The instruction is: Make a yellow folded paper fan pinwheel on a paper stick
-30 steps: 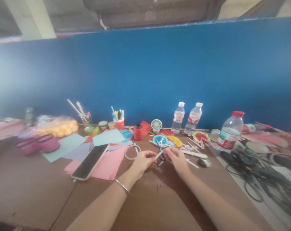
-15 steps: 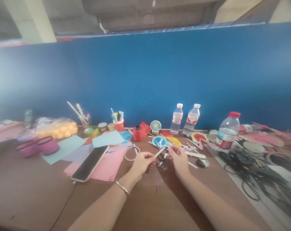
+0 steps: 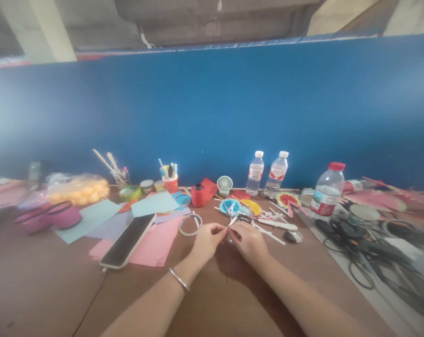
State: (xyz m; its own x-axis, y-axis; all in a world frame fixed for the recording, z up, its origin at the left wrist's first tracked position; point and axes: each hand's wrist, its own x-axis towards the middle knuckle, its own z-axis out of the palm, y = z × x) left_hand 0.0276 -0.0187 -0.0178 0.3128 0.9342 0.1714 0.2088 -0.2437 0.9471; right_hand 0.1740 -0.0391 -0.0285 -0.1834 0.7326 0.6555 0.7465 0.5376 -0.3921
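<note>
Between my fingertips, above the middle of the desk, is a pale flat stick, its free end pointing away and slightly right. My left hand is closed in a pinch on its near end. My right hand meets the left there, its thumb and fingers also pinched on the stick; anything smaller between them is hidden. Just beyond lie a blue folded-paper rosette, several white paper strips and dark-handled scissors, partly covered. Left of my left hand is a roll of clear tape.
A phone lies on pink paper sheets at left, its cable running to the front. Bottles stand at right and back, near tangled black cables. A white knife-like tool and a computer mouse lie right of my hands.
My right hand has moved left and closed in on the stick, so the two hands' fingertips now meet. The view has shifted slightly.
</note>
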